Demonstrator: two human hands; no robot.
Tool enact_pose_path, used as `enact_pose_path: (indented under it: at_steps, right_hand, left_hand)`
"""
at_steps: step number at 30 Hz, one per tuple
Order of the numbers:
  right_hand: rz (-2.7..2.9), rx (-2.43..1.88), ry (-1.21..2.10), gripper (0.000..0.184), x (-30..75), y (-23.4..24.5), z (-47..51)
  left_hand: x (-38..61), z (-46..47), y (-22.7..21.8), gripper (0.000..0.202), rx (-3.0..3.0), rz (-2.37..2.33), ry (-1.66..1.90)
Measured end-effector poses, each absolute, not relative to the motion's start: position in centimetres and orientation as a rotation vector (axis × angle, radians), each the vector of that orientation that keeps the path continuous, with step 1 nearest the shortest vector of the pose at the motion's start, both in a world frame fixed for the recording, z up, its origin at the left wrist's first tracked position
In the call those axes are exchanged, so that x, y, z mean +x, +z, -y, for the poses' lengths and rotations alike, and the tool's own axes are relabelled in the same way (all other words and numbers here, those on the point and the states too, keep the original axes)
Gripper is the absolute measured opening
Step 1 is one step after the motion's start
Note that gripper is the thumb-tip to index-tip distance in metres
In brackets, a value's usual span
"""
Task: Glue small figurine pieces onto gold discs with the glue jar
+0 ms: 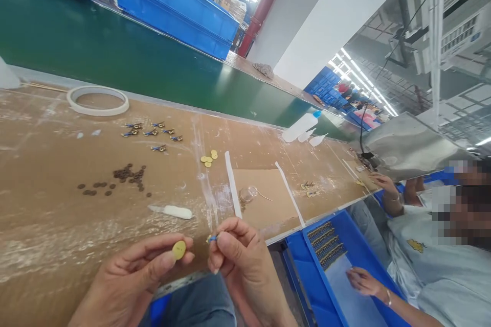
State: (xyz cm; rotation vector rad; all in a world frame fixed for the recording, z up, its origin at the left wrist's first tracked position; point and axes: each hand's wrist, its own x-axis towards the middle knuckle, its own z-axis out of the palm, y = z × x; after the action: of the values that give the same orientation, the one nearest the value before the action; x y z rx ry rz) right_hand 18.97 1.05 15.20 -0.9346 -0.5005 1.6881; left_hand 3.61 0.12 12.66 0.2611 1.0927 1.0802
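Between thumb and fingers, my left hand (134,276) pinches a small round yellow disc (178,250), its flat face turned up. My right hand (245,260) grips a tiny figurine (212,238) with blue on it; most of it is hidden by the fingers. The two hands are close together but apart, above the table's front edge. Just beyond them lies a white-handled knife (177,211). A few more yellow discs (208,161) sit further back, and a heap of brown discs (128,173) is to the left. Several small blue-and-dark figurines (150,133) lie behind that heap.
A tape roll (98,100) lies at the back left. On a cardboard sheet (264,214) stands a small clear cup (248,194). White bottles (301,126) are further right. A co-worker sits at the right beside a blue bin (307,265); blue crates (172,5) line the back.
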Motion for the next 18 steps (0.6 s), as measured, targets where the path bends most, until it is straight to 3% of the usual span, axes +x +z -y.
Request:
enact_pose_path:
  at_steps: [10, 18]
  right_hand:
    - [0.561, -1.016, 1.635, 0.025, 15.8, 15.3, -0.2]
    - [0.65, -1.145, 1.629, 0.03, 16.0, 15.6, -0.3]
  left_hand:
    - [1.9, 0.2, 9.6, 0.027, 0.361, -0.942, 1.07]
    - [2.3, 0.2, 10.7, 0.026, 0.37, -0.956, 1.136]
